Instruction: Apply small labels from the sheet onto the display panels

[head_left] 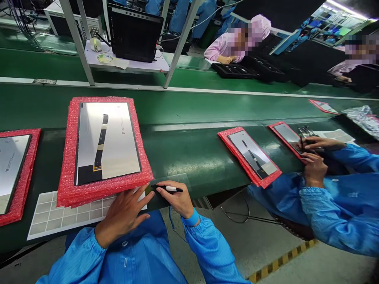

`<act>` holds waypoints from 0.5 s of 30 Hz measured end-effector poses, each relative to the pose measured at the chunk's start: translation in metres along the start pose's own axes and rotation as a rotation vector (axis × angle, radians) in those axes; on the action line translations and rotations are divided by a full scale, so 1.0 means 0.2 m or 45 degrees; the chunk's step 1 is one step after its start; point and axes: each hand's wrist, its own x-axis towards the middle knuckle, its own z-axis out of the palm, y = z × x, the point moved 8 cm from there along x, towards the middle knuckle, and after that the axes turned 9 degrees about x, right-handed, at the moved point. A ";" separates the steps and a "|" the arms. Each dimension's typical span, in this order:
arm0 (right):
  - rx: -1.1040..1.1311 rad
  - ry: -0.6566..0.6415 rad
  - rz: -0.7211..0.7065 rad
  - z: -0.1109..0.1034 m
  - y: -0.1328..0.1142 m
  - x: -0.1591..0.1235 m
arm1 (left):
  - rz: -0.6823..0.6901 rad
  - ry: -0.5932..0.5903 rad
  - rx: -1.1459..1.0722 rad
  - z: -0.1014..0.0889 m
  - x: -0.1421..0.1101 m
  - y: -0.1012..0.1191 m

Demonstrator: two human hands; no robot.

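My right hand (pixel 174 199) is shut on a black-and-white marker pen (pixel 168 189), its tip pointing left toward the wrap's near corner. My left hand (pixel 122 215) lies open, its fingers spread against the near edge of a stack of red bubble wrap (pixel 67 169). On that wrap sits a rectangular silver-backed display panel (pixel 118 134) with a black and gold flex cable (pixel 100 140) along its back. A second wrapped panel (pixel 14 169) lies at the far left. A pale grey grid sheet (pixel 63 217) is under my left hand's side of the stack.
A green conveyor belt (pixel 189 152) runs across the view. To the right, a co-worker's blue-sleeved hands (pixel 314 159) work over a red-wrapped panel (pixel 286 138) beside another (pixel 250 157). Beyond stand a monitor (pixel 133 33), black trays (pixel 233 71) and more workers.
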 end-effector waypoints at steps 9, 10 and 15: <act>-0.004 -0.009 0.036 0.00 0.00 0.01 | -0.001 -0.032 -0.015 0.00 0.00 0.00; 0.003 -0.009 0.039 0.00 0.00 0.01 | -0.001 -0.034 -0.017 0.00 0.00 0.00; 0.006 -0.017 0.056 0.01 0.01 0.01 | 0.006 -0.019 -0.029 -0.01 0.00 0.00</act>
